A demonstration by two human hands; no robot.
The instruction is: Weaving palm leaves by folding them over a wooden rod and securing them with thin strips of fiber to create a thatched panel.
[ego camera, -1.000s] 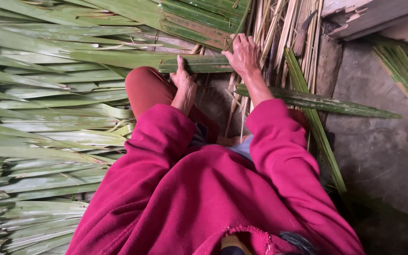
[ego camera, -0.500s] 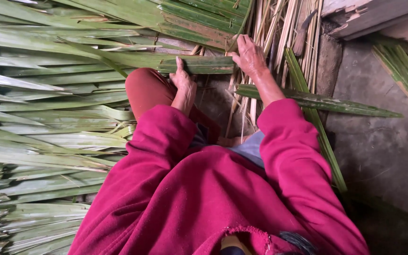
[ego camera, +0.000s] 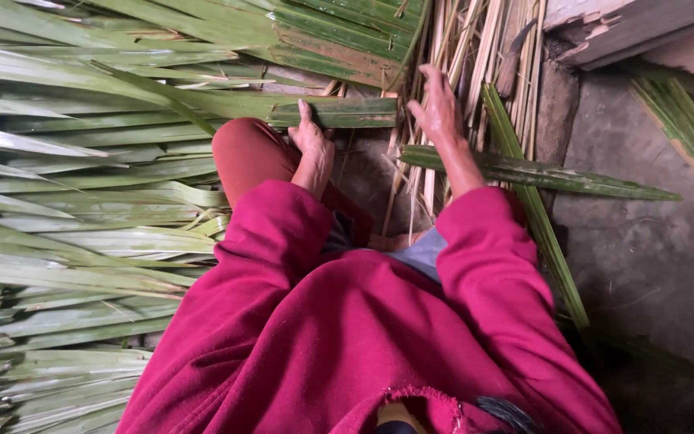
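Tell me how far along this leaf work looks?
A wide run of long green leaves already lies side by side at the left. In hand: the left hand presses the cut end of a folded leaf, and the right hand reaches into the pale dry sticks. Left over: loose leaves on the bare concrete floor at the right.

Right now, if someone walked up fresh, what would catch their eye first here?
First the person's bright magenta sweater, filling the lower middle. Then the long green palm leaves layered across the whole left side, where the left hand presses on a folded green leaf. At top centre, the right hand reaches into a bundle of dry tan sticks.
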